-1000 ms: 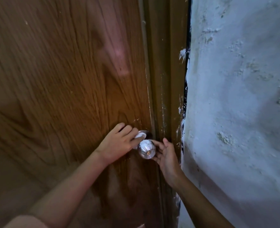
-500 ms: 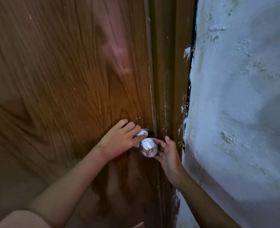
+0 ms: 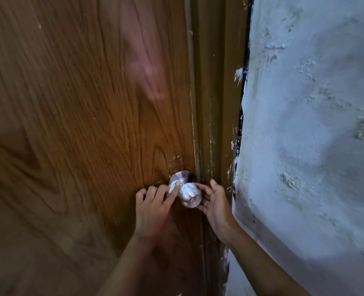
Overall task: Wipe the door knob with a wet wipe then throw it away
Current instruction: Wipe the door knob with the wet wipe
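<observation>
A round silver door knob point(image 3: 190, 194) sticks out of a brown wooden door point(image 3: 87, 116), with its round metal plate point(image 3: 180, 175) behind it. My left hand point(image 3: 153, 207) holds a small white wet wipe point(image 3: 173, 187) in its fingertips and presses it against the knob's neck on the left side. My right hand point(image 3: 214, 202) cups the knob from the right, fingers curled onto its edge. Most of the wipe is hidden under my left fingers.
The dark brown door frame point(image 3: 217, 103) runs up just right of the knob. A rough white plastered wall point(image 3: 309, 146) fills the right side, close to my right forearm.
My left hand has dropped from above-left of the knob to lower left, carrying the wipe down along the neck and uncovering the metal plate. My right hand stays on the knob.
</observation>
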Action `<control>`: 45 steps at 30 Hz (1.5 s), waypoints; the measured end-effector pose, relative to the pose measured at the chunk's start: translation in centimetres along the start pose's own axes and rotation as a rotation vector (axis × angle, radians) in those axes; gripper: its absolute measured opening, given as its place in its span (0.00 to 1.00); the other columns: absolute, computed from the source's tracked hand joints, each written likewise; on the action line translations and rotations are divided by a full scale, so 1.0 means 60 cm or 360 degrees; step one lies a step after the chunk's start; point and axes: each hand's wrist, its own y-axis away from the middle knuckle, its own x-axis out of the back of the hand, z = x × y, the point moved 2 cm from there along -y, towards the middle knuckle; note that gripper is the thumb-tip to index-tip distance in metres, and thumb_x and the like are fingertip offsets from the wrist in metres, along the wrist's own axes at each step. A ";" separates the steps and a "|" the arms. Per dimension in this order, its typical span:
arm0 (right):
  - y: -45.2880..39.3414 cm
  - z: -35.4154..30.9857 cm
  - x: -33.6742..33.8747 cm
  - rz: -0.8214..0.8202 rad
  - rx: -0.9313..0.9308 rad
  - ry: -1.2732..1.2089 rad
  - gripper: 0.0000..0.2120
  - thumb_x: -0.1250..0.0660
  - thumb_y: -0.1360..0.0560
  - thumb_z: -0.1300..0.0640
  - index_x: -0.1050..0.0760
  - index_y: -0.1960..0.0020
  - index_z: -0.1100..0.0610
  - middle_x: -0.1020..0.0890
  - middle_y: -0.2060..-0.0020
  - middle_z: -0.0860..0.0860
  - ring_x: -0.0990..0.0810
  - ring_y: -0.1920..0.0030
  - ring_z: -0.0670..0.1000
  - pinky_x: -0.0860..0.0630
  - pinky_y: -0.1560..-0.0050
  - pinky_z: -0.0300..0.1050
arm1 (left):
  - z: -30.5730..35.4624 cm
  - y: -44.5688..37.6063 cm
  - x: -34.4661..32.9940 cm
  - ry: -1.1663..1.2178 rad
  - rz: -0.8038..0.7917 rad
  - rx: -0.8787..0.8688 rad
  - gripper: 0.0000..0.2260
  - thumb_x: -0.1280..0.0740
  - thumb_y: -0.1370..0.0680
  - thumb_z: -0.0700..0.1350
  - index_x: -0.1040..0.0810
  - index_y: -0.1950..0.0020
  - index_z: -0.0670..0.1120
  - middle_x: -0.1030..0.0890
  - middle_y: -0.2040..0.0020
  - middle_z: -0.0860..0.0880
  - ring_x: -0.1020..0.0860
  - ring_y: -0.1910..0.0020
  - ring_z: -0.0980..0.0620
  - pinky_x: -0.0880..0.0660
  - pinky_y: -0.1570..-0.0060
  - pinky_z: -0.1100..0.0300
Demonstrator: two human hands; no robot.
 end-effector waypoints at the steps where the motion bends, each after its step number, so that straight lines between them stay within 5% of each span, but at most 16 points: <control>1: 0.000 -0.001 0.000 -0.0001 0.0002 0.0001 0.22 0.57 0.20 0.49 0.25 0.55 0.52 0.20 0.55 0.52 0.22 0.51 0.50 0.27 0.49 0.43 | -0.007 -0.008 0.004 0.0002 0.0023 -0.0067 0.17 0.41 0.28 0.43 0.25 0.40 0.49 0.21 0.58 0.49 0.33 0.59 0.49 0.38 0.58 0.53; 6: 0.000 -0.001 -0.002 0.0016 0.0012 -0.0024 0.22 0.57 0.20 0.50 0.25 0.55 0.52 0.20 0.56 0.52 0.22 0.52 0.50 0.26 0.52 0.42 | -0.030 -0.049 0.010 -0.0042 0.0059 -0.0228 0.17 0.42 0.28 0.43 0.29 0.40 0.49 0.19 0.59 0.49 0.34 0.59 0.48 0.38 0.56 0.52; 16: -0.001 0.001 0.000 -0.0024 -0.0001 -0.0034 0.20 0.55 0.21 0.49 0.25 0.53 0.53 0.20 0.54 0.51 0.22 0.51 0.49 0.26 0.54 0.41 | 0.012 0.013 0.009 0.0154 0.0179 0.0595 0.11 0.38 0.27 0.44 0.22 0.46 0.50 0.19 0.64 0.50 0.34 0.62 0.52 0.40 0.59 0.54; 24: 0.008 0.019 0.009 0.0014 -0.0143 -0.0198 0.19 0.55 0.20 0.48 0.26 0.53 0.53 0.20 0.55 0.54 0.22 0.51 0.52 0.26 0.51 0.43 | 0.038 0.043 0.011 0.0262 -0.0215 0.0931 0.12 0.40 0.27 0.49 0.17 0.59 0.47 0.19 0.68 0.52 0.26 0.68 0.50 0.40 0.62 0.55; 28: 0.017 0.060 0.014 -0.0048 -0.0284 0.0005 0.15 0.48 0.21 0.55 0.24 0.48 0.56 0.19 0.53 0.55 0.20 0.55 0.50 0.24 0.57 0.40 | 0.070 0.046 0.012 0.0685 -0.0544 0.1034 0.10 0.38 0.28 0.48 0.18 0.59 0.47 0.20 0.70 0.51 0.24 0.71 0.49 0.30 0.68 0.56; 32: 0.022 0.071 0.011 -0.0149 -0.0354 0.0011 0.09 0.39 0.24 0.60 0.20 0.50 0.56 0.16 0.59 0.49 0.19 0.59 0.44 0.26 0.64 0.34 | 0.080 0.040 0.006 0.1434 -0.0768 0.1424 0.07 0.38 0.23 0.41 0.20 0.52 0.45 0.19 0.58 0.48 0.22 0.58 0.50 0.23 0.58 0.50; 35: 0.016 0.065 0.014 -0.0072 -0.0307 -0.0071 0.07 0.35 0.27 0.65 0.20 0.53 0.58 0.15 0.63 0.50 0.19 0.61 0.45 0.26 0.61 0.35 | 0.080 0.034 0.013 0.1753 -0.0822 0.1461 0.10 0.38 0.23 0.37 0.21 0.55 0.50 0.20 0.57 0.48 0.21 0.55 0.53 0.24 0.54 0.57; 38: 0.007 0.066 0.020 0.0077 -0.0301 -0.0017 0.10 0.34 0.28 0.66 0.22 0.47 0.63 0.16 0.57 0.55 0.18 0.58 0.48 0.24 0.60 0.37 | 0.073 0.029 0.021 0.2013 -0.0877 0.1643 0.15 0.39 0.23 0.36 0.21 0.57 0.56 0.18 0.57 0.53 0.21 0.57 0.58 0.26 0.55 0.66; 41: 0.000 0.065 0.022 0.0253 -0.0323 -0.0164 0.12 0.34 0.29 0.69 0.24 0.46 0.66 0.18 0.56 0.57 0.20 0.59 0.50 0.23 0.62 0.37 | 0.046 0.033 0.028 0.1597 -0.0728 0.1454 0.11 0.37 0.23 0.40 0.20 0.46 0.52 0.19 0.52 0.55 0.22 0.53 0.61 0.26 0.51 0.65; 45: -0.010 0.051 0.011 0.0381 -0.0385 -0.0610 0.07 0.39 0.27 0.72 0.25 0.52 0.67 0.22 0.53 0.60 0.22 0.58 0.51 0.25 0.60 0.39 | 0.009 0.018 0.051 0.0608 -0.0236 0.0780 0.11 0.38 0.27 0.45 0.20 0.48 0.47 0.18 0.53 0.50 0.27 0.54 0.53 0.36 0.53 0.60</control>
